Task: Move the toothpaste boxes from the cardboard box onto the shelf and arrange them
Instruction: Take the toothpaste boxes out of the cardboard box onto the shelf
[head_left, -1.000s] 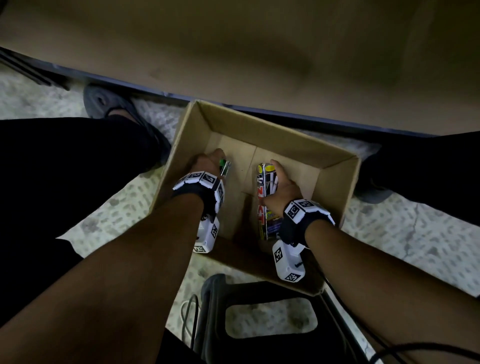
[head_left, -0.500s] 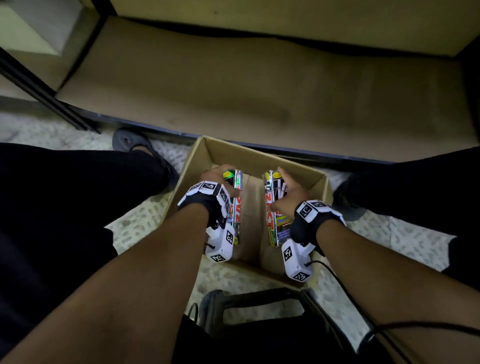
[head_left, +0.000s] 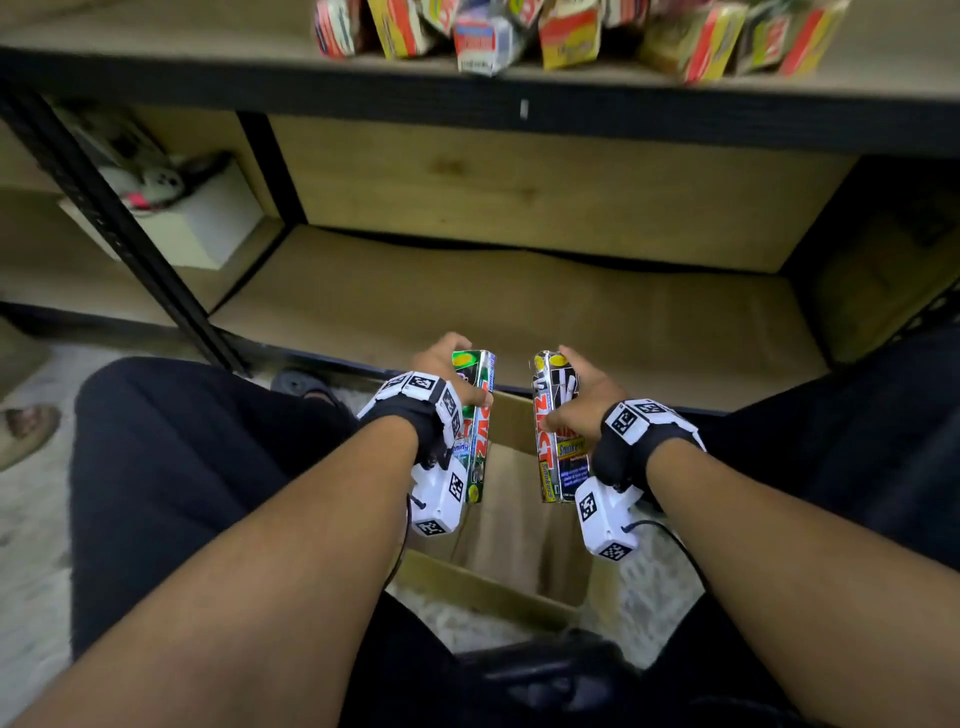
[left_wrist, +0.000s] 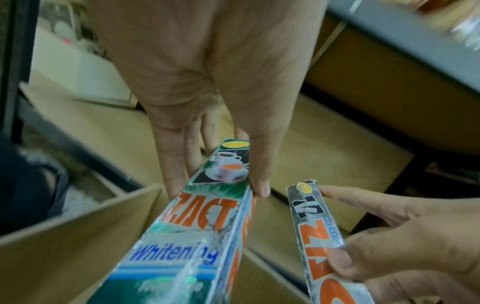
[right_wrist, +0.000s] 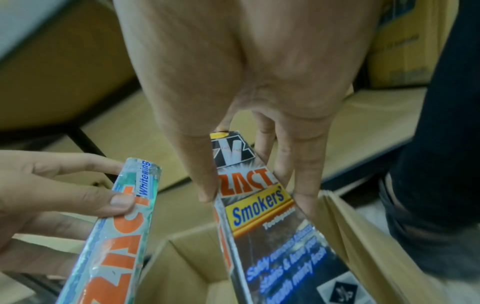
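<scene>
My left hand (head_left: 457, 376) grips a green "Whitening" toothpaste box (head_left: 479, 431) by its long sides, thumb on one side and fingers on the other (left_wrist: 218, 186). My right hand (head_left: 574, 397) holds a black and silver "Smokers'" toothpaste box (head_left: 556, 436) the same way (right_wrist: 255, 193). Both boxes hang side by side, a little apart, above the open cardboard box (head_left: 485, 590). The bare lower shelf board (head_left: 519, 312) lies just ahead of the hands. What else lies inside the cardboard box is hidden by my arms.
The upper shelf (head_left: 467, 96) carries a row of several red and yellow packs (head_left: 566, 31). A black upright post (head_left: 119, 228) stands at the left, with a white box (head_left: 208, 228) behind it. My dark-clothed legs flank the cardboard box, and a black stool (head_left: 545, 675) sits near me.
Both hands have lifted their toothpaste boxes up out of the cardboard box toward the shelf. The head view has tilted up, bringing the shelves into sight.
</scene>
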